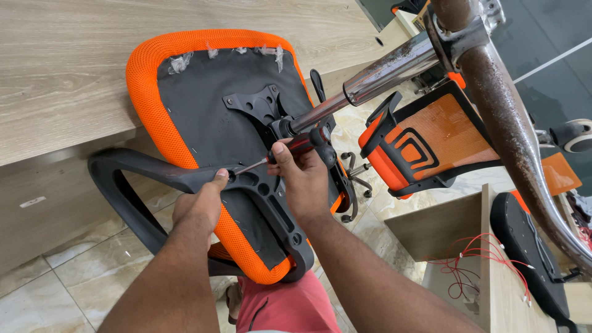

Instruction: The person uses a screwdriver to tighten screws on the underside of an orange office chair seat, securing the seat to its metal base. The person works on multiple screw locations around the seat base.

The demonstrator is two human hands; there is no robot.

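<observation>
An upturned office chair seat (pixel 203 105), orange mesh around a black underside, lies tilted against a wooden desk (pixel 74 68) with its base uppermost. The right hand (pixel 303 179) has its fingers closed around the red-and-black handle of a screwdriver (pixel 290 150), whose metal shaft angles down-left to a fixing point on the black plastic armrest bracket (pixel 253 191). The left hand (pixel 198 206) rests on the black armrest (pixel 132 185), fingers curled loosely, thumb pressed just beside the screwdriver tip; it grips nothing fully. A black metal mounting plate (pixel 253 103) sits on the seat underside, touching the chrome gas-lift column (pixel 376 77), which runs up to a rusted chrome base leg (pixel 512 135) with a caster (pixel 576 135) at far right. An orange mesh backrest (pixel 425 142) stands beyond the seat on the tiled floor (pixel 74 277). Loose red wires (pixel 475 259) lie on a wooden panel (pixel 493 290) at lower right. No container is in view.
</observation>
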